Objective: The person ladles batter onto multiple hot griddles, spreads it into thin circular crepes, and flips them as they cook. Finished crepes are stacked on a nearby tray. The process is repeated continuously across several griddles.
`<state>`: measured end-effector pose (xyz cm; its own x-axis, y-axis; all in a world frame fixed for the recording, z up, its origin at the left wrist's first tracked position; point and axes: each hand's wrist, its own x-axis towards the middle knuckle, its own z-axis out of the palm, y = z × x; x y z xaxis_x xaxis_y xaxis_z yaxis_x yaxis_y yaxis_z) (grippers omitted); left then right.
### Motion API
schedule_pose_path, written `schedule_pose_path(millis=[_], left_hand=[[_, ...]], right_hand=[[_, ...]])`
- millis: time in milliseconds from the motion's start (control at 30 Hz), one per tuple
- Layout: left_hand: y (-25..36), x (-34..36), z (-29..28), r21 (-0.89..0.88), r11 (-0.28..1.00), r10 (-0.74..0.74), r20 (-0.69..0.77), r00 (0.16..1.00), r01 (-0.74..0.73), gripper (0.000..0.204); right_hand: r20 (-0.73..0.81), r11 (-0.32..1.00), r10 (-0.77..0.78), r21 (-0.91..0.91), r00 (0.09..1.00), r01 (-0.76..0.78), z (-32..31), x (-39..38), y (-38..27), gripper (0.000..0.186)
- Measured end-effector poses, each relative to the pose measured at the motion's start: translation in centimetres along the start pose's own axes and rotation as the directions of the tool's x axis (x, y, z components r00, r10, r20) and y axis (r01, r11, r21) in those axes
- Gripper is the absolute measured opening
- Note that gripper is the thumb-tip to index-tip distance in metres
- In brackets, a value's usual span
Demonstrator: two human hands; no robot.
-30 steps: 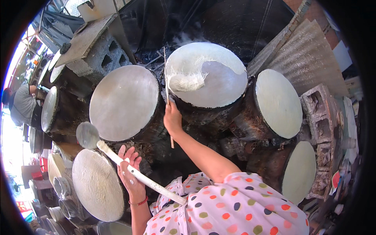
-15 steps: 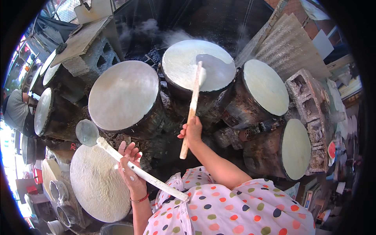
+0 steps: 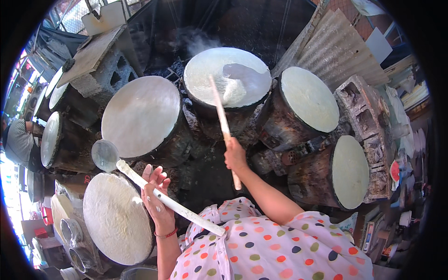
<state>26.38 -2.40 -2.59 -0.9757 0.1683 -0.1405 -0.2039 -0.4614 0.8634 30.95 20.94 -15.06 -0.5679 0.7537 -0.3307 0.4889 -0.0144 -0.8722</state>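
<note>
My right hand (image 3: 235, 155) is wrapped round a wooden paddle (image 3: 222, 116) that reaches across the central round griddle (image 3: 200, 98). Beside its blade, a white doughy sheet (image 3: 234, 92) lies bunched up near the griddle's front. A bare grey patch shows behind it, and the rest of the top is coated white. The handle of a ladle (image 3: 186, 215) rests between thumb and fingers of my left hand (image 3: 158, 200), the fingers partly curled. Its round bowl points to the far left, above the gap between two griddles. White smears mark the left hand.
More coated drum griddles stand around: a large one (image 3: 141, 119) at left, a textured one (image 3: 116, 219) near left, two (image 3: 310, 100) (image 3: 351, 172) at right. Concrete blocks (image 3: 366, 121) edge the right side. Another person in a striped top (image 3: 18, 140) is far left. Steam rises behind.
The paddle's tip has swung to the left over the central griddle, and the white sheet there has become more bunched. My left hand with the ladle has barely moved.
</note>
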Motion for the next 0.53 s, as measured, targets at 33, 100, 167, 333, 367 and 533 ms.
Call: schedule_pose_path(millis=[33,100,167,333,367,533], left_hand=[[0.0,-0.1,0.3,0.007,1.000,-0.010,-0.019,1.000,0.010,0.051],[-0.3,0.1,2.0,0.018,0.999,-0.040,-0.029,0.999,0.041,0.052],[-0.7,0.2,2.8,0.005,0.999,-0.036,-0.008,0.999,0.036,0.054],[-1.3,0.3,5.4,-0.010,0.999,-0.049,0.015,0.999,0.049,0.054],[-1.5,0.3,5.9,-0.013,0.998,-0.055,0.021,0.998,0.055,0.053],[-2.7,0.2,6.8,0.025,0.996,-0.082,0.049,0.995,0.080,0.061]], right_hand=[[0.055,0.986,0.143,0.078,0.988,-0.147,-2.2,-1.1,-1.8,0.016],[0.040,0.960,0.166,0.223,0.985,-0.171,-5.0,-0.3,-0.6,0.019],[0.094,0.918,0.186,0.337,0.978,-0.208,-7.1,0.7,-0.5,0.020],[0.093,0.837,0.221,0.493,0.971,-0.238,-9.6,3.2,-2.1,0.026],[0.013,0.889,0.186,0.424,0.982,-0.174,-8.9,3.6,-2.0,0.026],[0.092,0.804,-0.446,-0.396,0.890,0.444,-7.6,2.5,4.2,0.019]])
